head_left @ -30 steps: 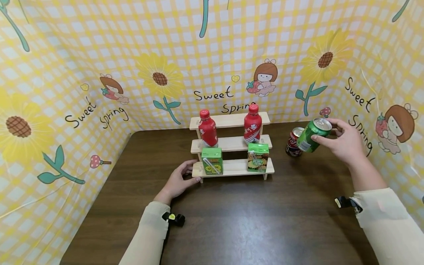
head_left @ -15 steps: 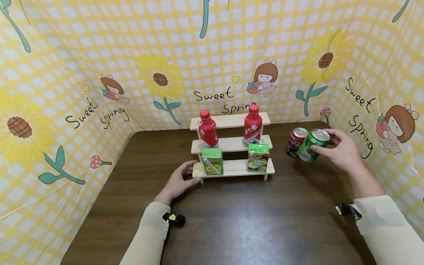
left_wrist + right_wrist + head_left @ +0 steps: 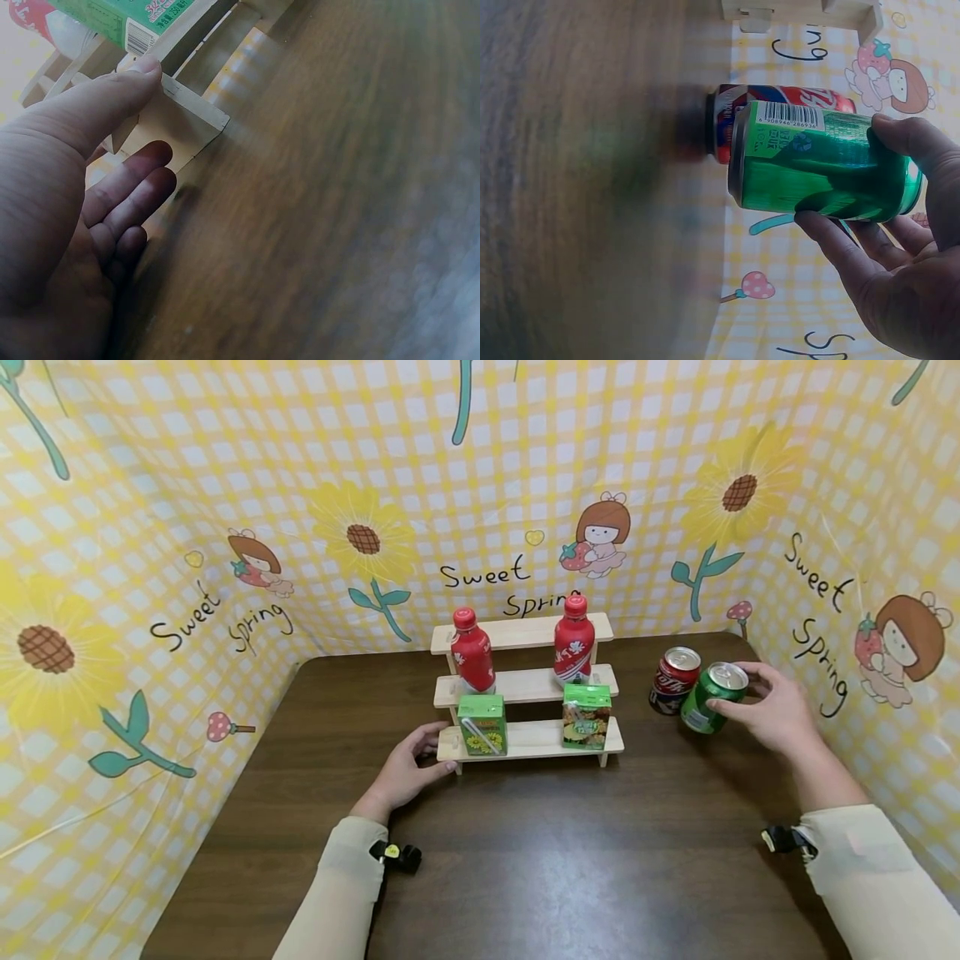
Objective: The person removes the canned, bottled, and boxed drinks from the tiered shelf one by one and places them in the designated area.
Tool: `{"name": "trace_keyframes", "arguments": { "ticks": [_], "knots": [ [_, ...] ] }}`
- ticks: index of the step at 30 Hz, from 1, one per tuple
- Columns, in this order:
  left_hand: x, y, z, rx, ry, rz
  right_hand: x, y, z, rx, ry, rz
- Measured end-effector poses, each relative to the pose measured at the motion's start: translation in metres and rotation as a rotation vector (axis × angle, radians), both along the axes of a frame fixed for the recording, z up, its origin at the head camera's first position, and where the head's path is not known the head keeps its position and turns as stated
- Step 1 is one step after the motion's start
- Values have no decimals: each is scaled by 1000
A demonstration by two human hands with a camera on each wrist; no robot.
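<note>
My right hand (image 3: 776, 706) grips a green drink can (image 3: 712, 697) between thumb and fingers, near its top. The can is almost upright, its base just above the table in the right wrist view. Close on its left stands a dark red soda can (image 3: 675, 680), partly covered by the green one in the right wrist view (image 3: 727, 112). My left hand (image 3: 405, 768) holds the left end of a three-tier wooden shelf (image 3: 532, 743) at the lowest tier. Its thumb (image 3: 112, 97) lies against the board; the index finger is mostly hidden behind it.
Two green drink cartons (image 3: 482, 727) stand on the lowest tier. Two red bottles (image 3: 472, 652) stand on the middle tier. The brown wooden table (image 3: 525, 860) meets a yellow checked cloth (image 3: 450, 485) at the back and sides.
My right hand has lowered the green can toward the table beside the red can and turned it more upright. The left hand has stayed at the shelf.
</note>
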State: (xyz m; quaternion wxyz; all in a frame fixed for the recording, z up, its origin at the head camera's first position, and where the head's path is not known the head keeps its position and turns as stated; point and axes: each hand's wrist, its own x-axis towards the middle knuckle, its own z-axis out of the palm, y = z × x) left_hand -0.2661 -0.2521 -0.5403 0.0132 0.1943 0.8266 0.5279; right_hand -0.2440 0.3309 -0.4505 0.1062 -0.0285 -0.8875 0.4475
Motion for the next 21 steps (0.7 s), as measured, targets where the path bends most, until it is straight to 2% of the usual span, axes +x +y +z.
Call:
{"name": "trace_keyframes", "arguments": {
  "ticks": [1,8,21],
  "knots": [
    [0,1,0,-7,1,0,0,0,-1,2,3,0],
    [16,11,30,-5,5,-16,-1,0,-7,-21,6,19],
    [18,12,34,0,-4,-10,-3,1,-19,-13,25,18]
  ]
}}
